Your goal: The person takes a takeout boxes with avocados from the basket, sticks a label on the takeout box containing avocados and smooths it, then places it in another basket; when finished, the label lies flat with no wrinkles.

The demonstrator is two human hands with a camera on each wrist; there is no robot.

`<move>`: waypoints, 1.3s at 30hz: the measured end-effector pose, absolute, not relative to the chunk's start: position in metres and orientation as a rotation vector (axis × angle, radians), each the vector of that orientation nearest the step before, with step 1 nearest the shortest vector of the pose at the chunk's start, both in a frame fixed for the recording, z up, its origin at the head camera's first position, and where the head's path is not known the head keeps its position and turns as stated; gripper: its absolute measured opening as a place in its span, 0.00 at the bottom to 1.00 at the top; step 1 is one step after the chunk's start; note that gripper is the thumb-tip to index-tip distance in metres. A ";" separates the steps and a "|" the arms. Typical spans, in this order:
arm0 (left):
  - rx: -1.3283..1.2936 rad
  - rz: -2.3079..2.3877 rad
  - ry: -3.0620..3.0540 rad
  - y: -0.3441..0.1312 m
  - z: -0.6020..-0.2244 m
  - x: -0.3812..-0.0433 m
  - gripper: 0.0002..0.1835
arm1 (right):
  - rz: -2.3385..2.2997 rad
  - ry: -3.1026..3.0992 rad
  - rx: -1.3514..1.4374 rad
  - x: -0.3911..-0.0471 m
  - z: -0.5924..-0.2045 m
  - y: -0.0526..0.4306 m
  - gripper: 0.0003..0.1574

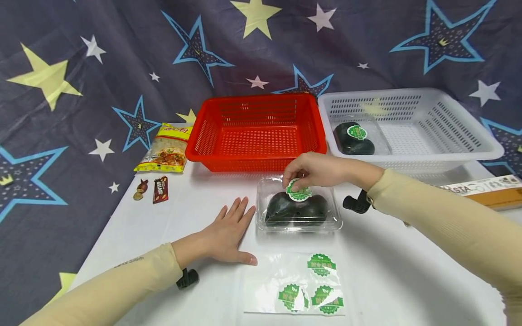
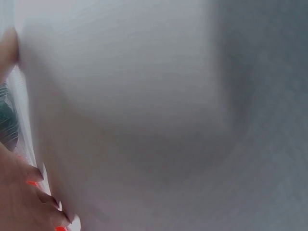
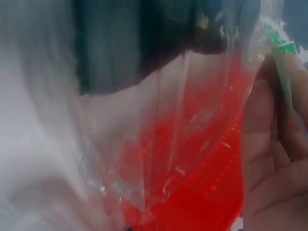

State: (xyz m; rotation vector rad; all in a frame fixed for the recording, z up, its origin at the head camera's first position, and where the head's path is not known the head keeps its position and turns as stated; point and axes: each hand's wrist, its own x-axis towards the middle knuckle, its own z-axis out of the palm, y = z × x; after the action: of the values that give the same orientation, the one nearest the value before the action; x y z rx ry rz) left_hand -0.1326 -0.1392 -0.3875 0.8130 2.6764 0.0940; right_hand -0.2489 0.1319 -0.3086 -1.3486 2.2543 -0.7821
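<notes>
A clear plastic box [image 1: 263, 213] holding two dark green, rounded items [image 1: 295, 212] stands in the middle of the white table. Above its lid my right hand [image 1: 311, 171] pinches a round green-and-white sticker [image 1: 299, 194] between thumb and fingers. The right wrist view shows the sticker's green edge [image 3: 287, 47] at the fingertips; whether it touches the lid is hard to tell. My left hand [image 1: 228, 233] lies on the table with fingers spread, just left of the box. A backing sheet [image 1: 263, 290] bearing three more green stickers lies in front of the box.
Behind the box stand a red basket [image 1: 257, 165] and a white basket [image 1: 412, 160], the latter holding another labelled box [image 1: 377, 131]. At left are a yellow food bag [image 1: 165, 149], a dark red packet [image 1: 161, 190] and small brown pieces [image 1: 140, 189]. A long carton [image 1: 489, 192] lies at right.
</notes>
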 end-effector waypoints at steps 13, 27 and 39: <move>0.815 0.091 2.674 -0.138 -0.386 -0.133 0.66 | -0.719 2.357 -1.332 -0.241 -0.317 0.125 0.11; 0.812 0.105 2.674 -0.139 -0.386 -0.131 0.65 | -0.572 2.622 -1.456 -0.223 -0.326 0.124 0.13; 0.816 0.089 2.675 -0.139 -0.385 -0.131 0.65 | -0.484 2.687 -1.696 -0.209 -0.330 0.147 0.22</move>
State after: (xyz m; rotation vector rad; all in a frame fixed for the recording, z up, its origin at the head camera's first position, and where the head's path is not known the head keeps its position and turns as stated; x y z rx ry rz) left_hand -0.1313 -0.1395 -0.3851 0.8162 2.6750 0.0885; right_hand -0.2091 0.1467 -0.3299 -1.6955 2.6873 -0.4837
